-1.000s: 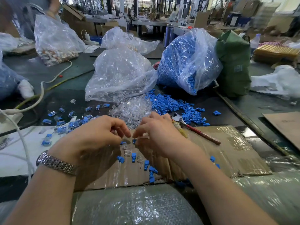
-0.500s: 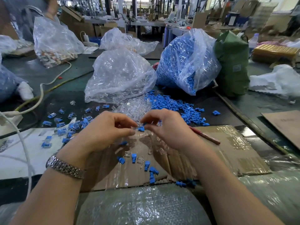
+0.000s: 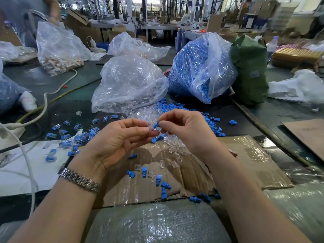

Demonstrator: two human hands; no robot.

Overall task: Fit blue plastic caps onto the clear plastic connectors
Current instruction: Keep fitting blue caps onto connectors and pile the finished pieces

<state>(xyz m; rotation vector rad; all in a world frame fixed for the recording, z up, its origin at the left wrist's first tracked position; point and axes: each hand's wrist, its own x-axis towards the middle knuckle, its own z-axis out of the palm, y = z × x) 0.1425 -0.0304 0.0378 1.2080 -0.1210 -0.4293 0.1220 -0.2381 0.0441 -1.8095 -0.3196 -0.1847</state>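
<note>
Worktable (image 3: pixel 273 118): dark green surface; its edges run out of frame on all sides.
Bag of blue caps (image 3: pixel 198 67): clear plastic, slumped, mouth facing the person; caps spill from it onto the table.
Bag of clear connectors (image 3: pixel 129 83): contents hard to tell from the wrinkled film.
Cardboard sheet (image 3: pixel 245 160): flat beneath both hands, partly covered by the forearms.
Left hand (image 3: pixel 121 139): palm turned up, thumb and forefinger pinching a clear connector (image 3: pixel 150 127); the part's outline is nearly invisible.
Right hand (image 3: pixel 185 132): fingertips pinching a blue cap (image 3: pixel 156 124), mostly hidden by the fingers.
Cap axis: appears to slant down-left towards the connector, touching it; held above the cardboard.
Loose caps (image 3: pixel 164 187): scattered on the cardboard near the wrists.
</note>
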